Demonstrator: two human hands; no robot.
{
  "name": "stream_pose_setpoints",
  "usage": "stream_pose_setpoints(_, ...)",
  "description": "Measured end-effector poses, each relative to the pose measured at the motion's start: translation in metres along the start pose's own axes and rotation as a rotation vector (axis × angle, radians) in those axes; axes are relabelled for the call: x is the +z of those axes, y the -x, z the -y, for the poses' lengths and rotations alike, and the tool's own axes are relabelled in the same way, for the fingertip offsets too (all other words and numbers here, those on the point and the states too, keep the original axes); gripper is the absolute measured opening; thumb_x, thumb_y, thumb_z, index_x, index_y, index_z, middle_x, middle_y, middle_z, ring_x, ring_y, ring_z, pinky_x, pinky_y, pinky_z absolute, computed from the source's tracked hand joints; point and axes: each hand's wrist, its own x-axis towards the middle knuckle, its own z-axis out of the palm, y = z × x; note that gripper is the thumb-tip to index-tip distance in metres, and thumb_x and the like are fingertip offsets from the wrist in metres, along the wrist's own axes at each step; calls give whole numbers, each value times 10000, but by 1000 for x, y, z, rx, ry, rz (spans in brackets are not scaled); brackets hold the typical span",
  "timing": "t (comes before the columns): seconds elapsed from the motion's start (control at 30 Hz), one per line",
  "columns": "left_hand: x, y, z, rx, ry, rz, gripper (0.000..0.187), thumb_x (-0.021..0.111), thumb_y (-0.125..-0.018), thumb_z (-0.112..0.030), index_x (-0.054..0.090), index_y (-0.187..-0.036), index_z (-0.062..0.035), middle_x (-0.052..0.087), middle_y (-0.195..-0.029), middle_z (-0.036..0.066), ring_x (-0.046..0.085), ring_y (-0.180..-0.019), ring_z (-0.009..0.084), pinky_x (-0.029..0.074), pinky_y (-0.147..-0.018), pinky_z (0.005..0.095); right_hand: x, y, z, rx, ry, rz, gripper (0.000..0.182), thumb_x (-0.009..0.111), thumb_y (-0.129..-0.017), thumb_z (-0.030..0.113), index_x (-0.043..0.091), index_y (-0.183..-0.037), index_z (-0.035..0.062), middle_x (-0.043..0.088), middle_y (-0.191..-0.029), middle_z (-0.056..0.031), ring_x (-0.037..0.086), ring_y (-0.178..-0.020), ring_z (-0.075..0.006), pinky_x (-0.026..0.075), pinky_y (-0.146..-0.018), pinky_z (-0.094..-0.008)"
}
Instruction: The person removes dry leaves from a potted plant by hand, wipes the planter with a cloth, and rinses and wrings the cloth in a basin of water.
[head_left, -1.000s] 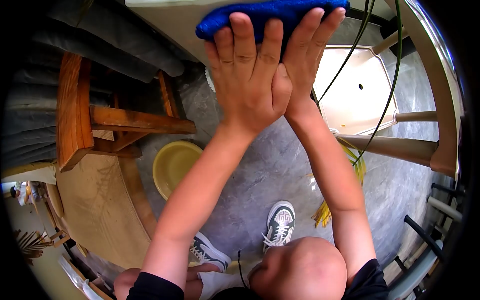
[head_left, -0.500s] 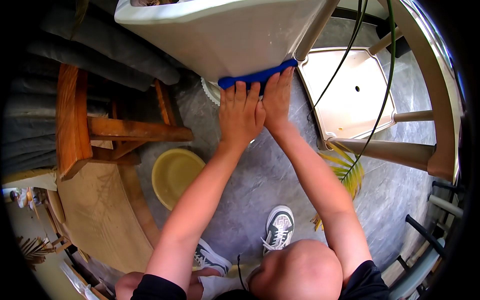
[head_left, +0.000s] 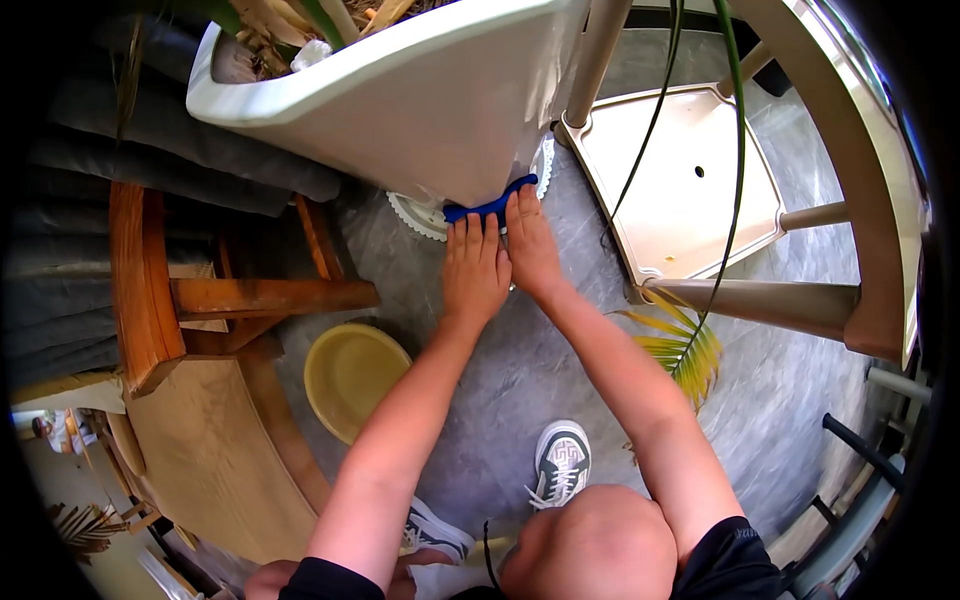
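Here we press the blue cloth against the white planter, just beyond our fingertips. Left hand and right hand lie flat, side by side, fingers together.

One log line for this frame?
left hand: flat on cloth | right hand: on cloth | cloth: pressed low on planter

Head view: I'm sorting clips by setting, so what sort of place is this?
Probably a home patio or sunroom. A large white planter holding a plant stands on a grey stone-tile floor, beside a cream plant stand and a wooden chair. Both hands press a blue cloth against the planter.
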Motion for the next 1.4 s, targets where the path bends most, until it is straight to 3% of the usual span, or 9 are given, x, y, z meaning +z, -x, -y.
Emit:
stream_pose_setpoints(0.27,-10,5,-24,-142,233,-42,581,496,-983,-198,407,-1512,28,303,-1595,313,310,-1466,490,274,-1210,521,-15,-2,27,165,-9,-29,706,613,-925,150,331,-1564,50,246,-1616,-307,306,-1475,-469,291,-1205,-508)
stream_pose_setpoints(0.33,-19,4,-36,-329,562,-58,573,512,-991,-137,386,-1525,30,231,-1634,296,309,-1495,426,330,-1182,447,-9,-4,34,329,-190,-34,738,637,-919,125,315,-1583,121,222,-1630,-299,331,-1449,-493,347,-1163,-502)
stream_pose_setpoints(0.47,-42,2,-41,-303,433,-31,543,539,-982,-135,457,-1511,-46,294,-1634,237,387,-1466,383,373,-1153,408,10,-2,39,343,-319,-184,796,654,-892,63,292,-1595,158,213,-1631,-307,524,-1274,-516,522,-956,-477)
stream_pose_setpoints(0.8,-92,-8,-62,-244,432,81,522,557,-969,-126,491,-1483,-65,408,-1593,175,438,-1441,337,371,-1152,401,-25,-29,48,713,-688,-535,329,569,-934,-22,714,-1211,80,730,-1189,-164,739,-973,-279,563,-854,-352)
stream_pose_setpoints(0.83,-91,-11,-66,-240,430,83,522,557,-969,-126,491,-1483,-65,408,-1593,175,438,-1441,337,371,-1152,401,-26,-32,47,855,-967,-513,307,530,-969,-32,684,-1224,41,736,-1149,-118,707,-962,-165,547,-857,-293)
stream_pose_setpoints(0.93,-86,-23,-77,-193,404,59,541,568,-972,-136,466,-1498,-56,413,-1584,194,436,-1439,351,368,-1153,403,-43,-45,45,856,-1230,-693,281,494,-995,-46,647,-1227,-5,717,-1132,-93,658,-996,-116,519,-879,-257)
stream_pose_setpoints(1.13,-97,-56,-117,-514,663,-6,617,696,-940,-273,477,-1468,-41,495,-1500,212,507,-1360,356,413,-1113,426,-105,-43,46,933,-1593,-704,239,494,-1054,75,551,-1281,28,638,-1190,-77,620,-1020,-129,525,-907,-283)
stream_pose_setpoints(1.27,-83,-65,-119,-224,535,-19,703,797,-856,-310,503,-1426,-21,585,-1354,197,596,-1225,335,463,-1052,416,-123,-27,39,902,-1741,-621,248,476,-1078,141,508,-1306,47,624,-1190,-74,625,-1017,-145,531,-909,-298)
stream_pose_setpoints(1.4,-67,-69,-96,-287,559,252,681,812,-835,-236,522,-1428,-69,628,-1297,155,677,-1051,263,551,-858,356,-125,-11,33,987,-1801,-583,297,436,-1101,191,497,-1359,58,619,-1206,-75,617,-1078,-169,525,-929,-328)
